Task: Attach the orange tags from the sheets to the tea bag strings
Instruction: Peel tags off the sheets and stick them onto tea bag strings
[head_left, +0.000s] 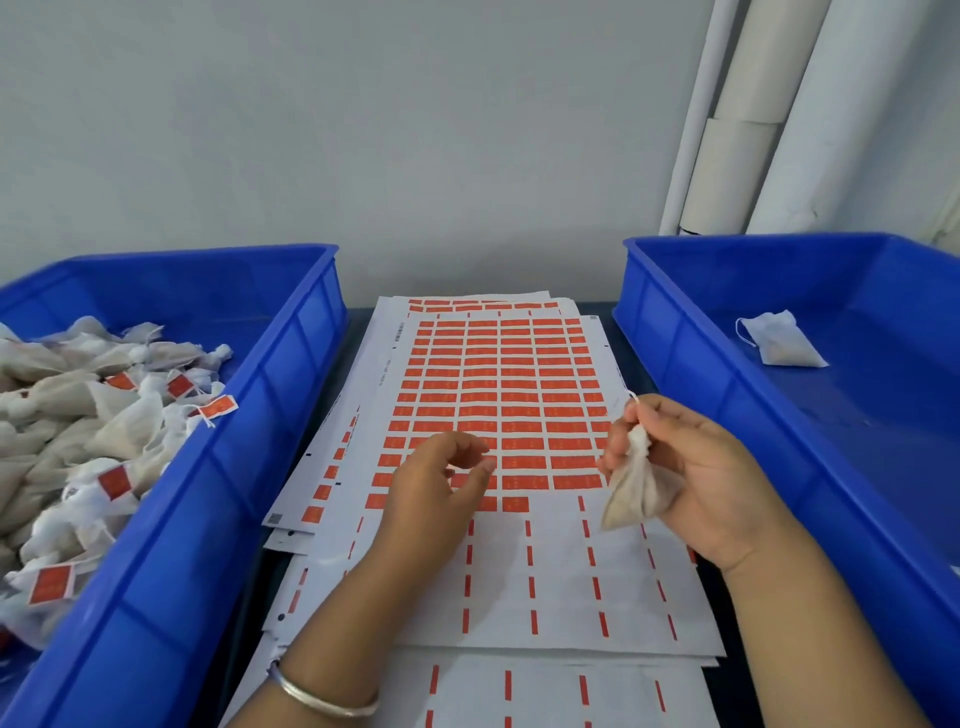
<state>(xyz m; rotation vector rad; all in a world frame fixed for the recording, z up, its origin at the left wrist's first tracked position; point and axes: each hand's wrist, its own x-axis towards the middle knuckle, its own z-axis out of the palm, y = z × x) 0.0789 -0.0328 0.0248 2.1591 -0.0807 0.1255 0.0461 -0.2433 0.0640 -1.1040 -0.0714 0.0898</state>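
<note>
Right hand (691, 467) pinches a tea bag (641, 488) and its string just over the sheet (498, 405); left hand (441, 483), loosely curled and holding nothing (fingertips near the lowest tags (514, 503)), may tear one or peel two.

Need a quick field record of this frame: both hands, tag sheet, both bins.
left hand: over the tag sheet, fingers loosely curled, holding nothing
right hand: grips a tea bag, pinching its string end
tag sheet: top of a stack; near rows peeled, far rows still full of orange tags
left bin: heap of tea bags, several with tags on
right bin: one untagged tea bag
</note>
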